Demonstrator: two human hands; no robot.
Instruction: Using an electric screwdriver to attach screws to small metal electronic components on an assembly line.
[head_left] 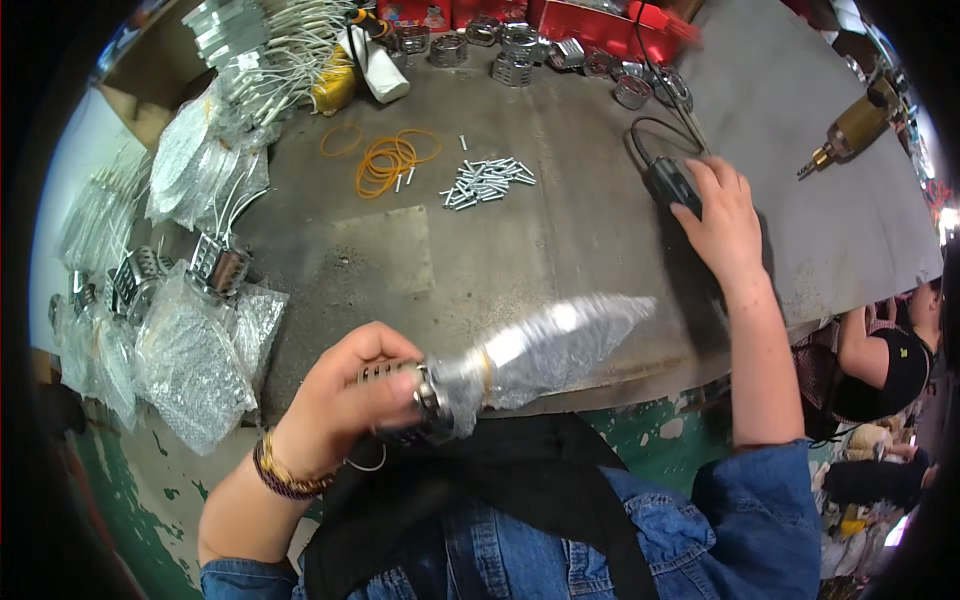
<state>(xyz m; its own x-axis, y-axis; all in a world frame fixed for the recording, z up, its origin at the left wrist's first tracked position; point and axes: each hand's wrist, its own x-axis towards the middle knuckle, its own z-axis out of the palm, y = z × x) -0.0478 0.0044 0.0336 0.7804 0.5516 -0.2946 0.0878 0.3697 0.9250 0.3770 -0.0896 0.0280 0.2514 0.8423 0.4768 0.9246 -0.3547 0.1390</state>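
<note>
My left hand [365,385] is closed around a perforated metal housing [425,405] near the table's front edge. From the housing a bubble-wrapped piece [560,350] points to the right, with a rubber band around its wrapping near the housing. Over on the right side of the table, my right hand [722,215] has its thumb and fingers around a black corded power tool [672,182], which looks like an electric screwdriver. The palm hides much of the tool. Small screws [487,182] lie in a pile mid-table, beside orange rubber bands [385,165].
Bubble-wrapped pieces with metal housings [195,350] crowd the left edge. White-wired parts [270,60] are stacked at the back left. Several metal rings [513,68] stand along the back by red boxes [580,25]. A brass-coloured drill [850,130] lies at right; another person [880,360] sits beyond.
</note>
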